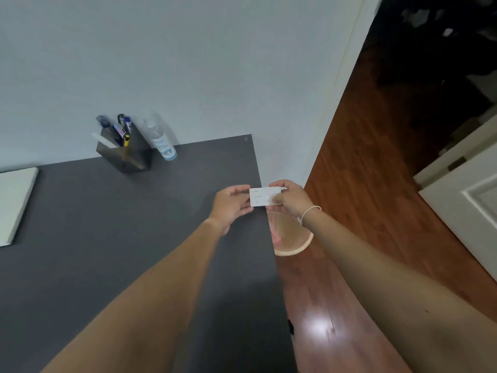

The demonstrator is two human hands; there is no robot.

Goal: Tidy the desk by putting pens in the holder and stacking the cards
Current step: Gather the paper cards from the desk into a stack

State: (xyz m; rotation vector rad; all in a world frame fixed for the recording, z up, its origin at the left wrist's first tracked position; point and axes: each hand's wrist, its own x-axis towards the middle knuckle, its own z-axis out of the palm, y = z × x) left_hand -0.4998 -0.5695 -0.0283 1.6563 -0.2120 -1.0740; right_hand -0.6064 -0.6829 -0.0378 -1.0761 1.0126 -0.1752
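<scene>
Both my hands hold white cards (262, 197) in the air over the right edge of the dark grey desk (107, 238). My left hand (231, 204) pinches their left end and my right hand (291, 198) grips their right end. I cannot tell how many cards lie together. A dark see-through pen holder (129, 154) stands at the back of the desk against the wall, with several pens (124, 129) upright in it.
A white spray bottle (161, 141) stands just right of the holder. A white flat object (16, 203) lies at the desk's left edge. A pale bin (291, 235) sits on the wooden floor beside the desk, below my right wrist. A white door (468, 205) is at right.
</scene>
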